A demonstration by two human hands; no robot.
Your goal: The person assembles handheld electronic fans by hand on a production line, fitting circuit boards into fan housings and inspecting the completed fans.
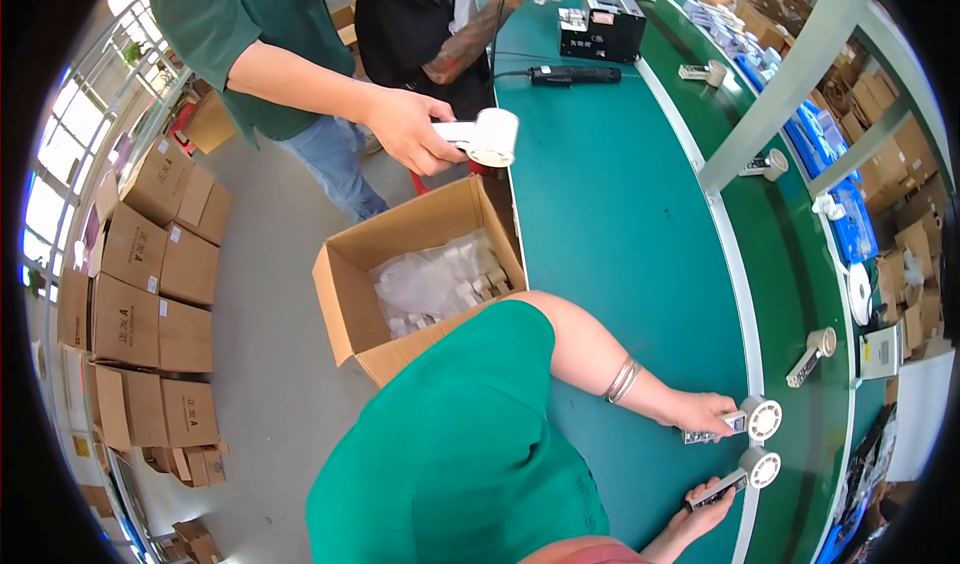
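My left hand (708, 414), with silver bangles at the wrist, is closed around the handle of a white handheld fan (765, 419) with a round slotted head. Just nearer, my right hand (708, 499) grips a second fan (761, 467) by its handle, whose dark inner side shows. The two fan heads lie close together over the pale rail (752, 349) between the bench and the conveyor. Another person's hand (408, 132) holds a white fan (494, 138) above an open cardboard box (345, 284).
White parts and clear plastic bags (425, 279) lie inside the box. More fans (811, 356) sit along the green conveyor (770, 264). A black device (603, 30) and black electric screwdriver (575, 75) lie at the far end. A metal post (785, 79) rises there. Stacked cartons (130, 324) line the left.
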